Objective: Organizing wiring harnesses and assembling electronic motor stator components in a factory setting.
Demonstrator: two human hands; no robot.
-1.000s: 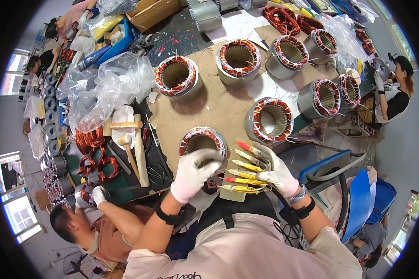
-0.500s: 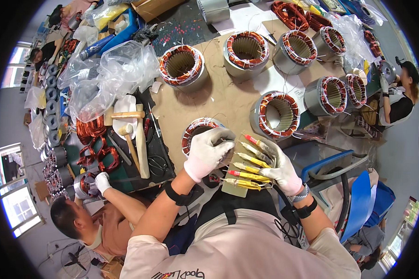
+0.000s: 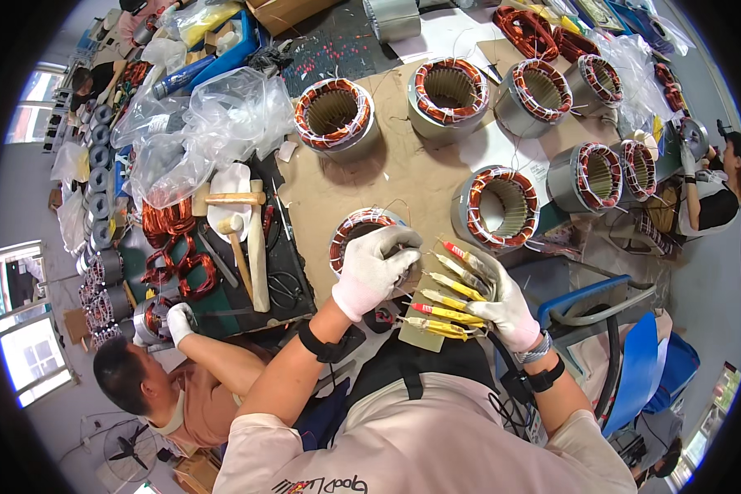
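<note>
My right hand (image 3: 506,306), in a white glove, grips a fan of yellow and red sleeved lead wires (image 3: 451,294). Their thin bare ends point left. Opposite those tips, my left hand (image 3: 377,272), also gloved, is closed in a pinch; whatever sits between its fingertips is too small to make out. Behind and partly under the left hand stands a motor stator (image 3: 350,226) with white-laced copper windings, its near side covered. A pale greenish card (image 3: 420,337) lies below the wires, by my lap.
Several finished-looking stators (image 3: 498,206) stand on the brown cardboard (image 3: 329,189). Mallets (image 3: 258,247), scissors (image 3: 284,292), red copper coils (image 3: 196,272) and clear plastic bags (image 3: 230,107) lie at left. A co-worker's gloved hand (image 3: 179,323) touches another stator at lower left. A blue-edged chair (image 3: 584,296) is at right.
The whole view has shifted slightly, moving the bench rightward in the picture. Both hands keep nearly the same pose, the right still gripping the lead wires.
</note>
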